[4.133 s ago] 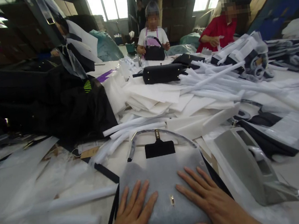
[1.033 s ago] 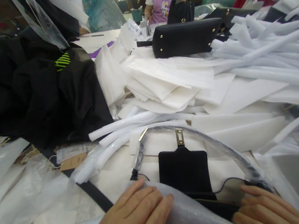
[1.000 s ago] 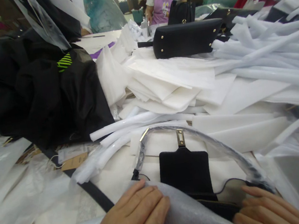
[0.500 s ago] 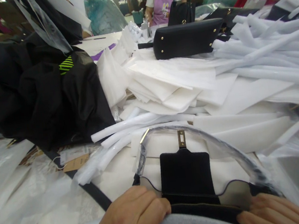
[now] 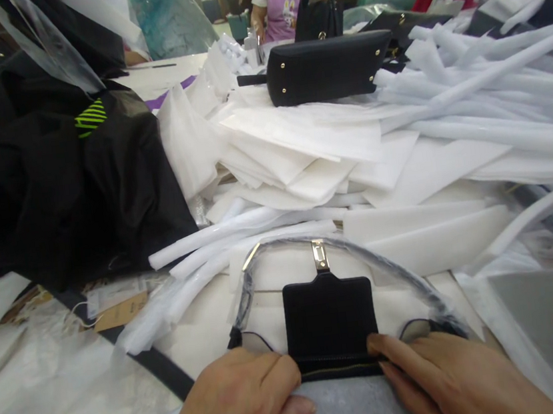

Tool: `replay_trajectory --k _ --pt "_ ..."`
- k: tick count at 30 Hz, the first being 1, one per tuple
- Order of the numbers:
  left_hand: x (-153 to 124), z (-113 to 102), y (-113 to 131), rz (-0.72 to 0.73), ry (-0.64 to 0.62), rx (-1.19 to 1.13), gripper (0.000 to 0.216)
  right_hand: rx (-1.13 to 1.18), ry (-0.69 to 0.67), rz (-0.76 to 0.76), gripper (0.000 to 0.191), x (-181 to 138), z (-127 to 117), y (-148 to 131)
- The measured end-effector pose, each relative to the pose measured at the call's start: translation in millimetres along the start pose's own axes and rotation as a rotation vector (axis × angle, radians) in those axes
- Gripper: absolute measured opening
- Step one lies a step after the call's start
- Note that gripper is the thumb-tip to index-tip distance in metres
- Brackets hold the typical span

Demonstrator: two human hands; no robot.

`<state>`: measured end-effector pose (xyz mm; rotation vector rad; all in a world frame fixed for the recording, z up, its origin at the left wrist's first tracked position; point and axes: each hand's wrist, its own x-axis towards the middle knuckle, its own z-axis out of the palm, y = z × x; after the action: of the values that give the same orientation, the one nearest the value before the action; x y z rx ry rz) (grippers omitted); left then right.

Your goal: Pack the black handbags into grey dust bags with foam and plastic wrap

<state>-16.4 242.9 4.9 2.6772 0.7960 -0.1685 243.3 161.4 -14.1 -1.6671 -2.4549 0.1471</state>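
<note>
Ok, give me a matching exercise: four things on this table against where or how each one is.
Things:
1 flap
2 handle
3 tag
4 far bag

Place or state:
A wrapped in clear plastic
B atop the white sheets
C near edge between left hand and right hand
D beside the black cloth

Pairs: 1-C, 2-A, 3-D, 4-B.
</note>
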Motion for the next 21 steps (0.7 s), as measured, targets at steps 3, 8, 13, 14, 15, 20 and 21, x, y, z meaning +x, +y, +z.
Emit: replay_trajectory --k 3,8,13,14,15,20,21 --pt "0 9 2 0.001 0.031 0.048 0.019 -0.05 -0.019 -0.009 0.028 4 4 -1" --pt "0 32 6 0.066 0.17 0.196 0.019 -0.138 0.022 -0.006 0.034 1 14 -3" --pt "1 46 5 0.139 0.288 0.319 0.038 -0.143 0.089 0.029 0.03 -9 31 -6" --pt "1 47 5 0.138 0.294 0.321 0.038 -0.133 0.096 0.039 0.031 -10 33 -7" --pt "0 47 5 0.139 0.306 0.317 0.038 -0.118 0.117 0.049 0.031 -11 34 -6" --pt "-2 43 10 0.093 0.494 0.309 0.031 -0.017 0.318 -0.003 0.029 -7 19 -2" --pt "-2 43 11 0.117 0.529 0.301 0.029 0.003 0.342 -0.043 0.03 -6 14 -1"
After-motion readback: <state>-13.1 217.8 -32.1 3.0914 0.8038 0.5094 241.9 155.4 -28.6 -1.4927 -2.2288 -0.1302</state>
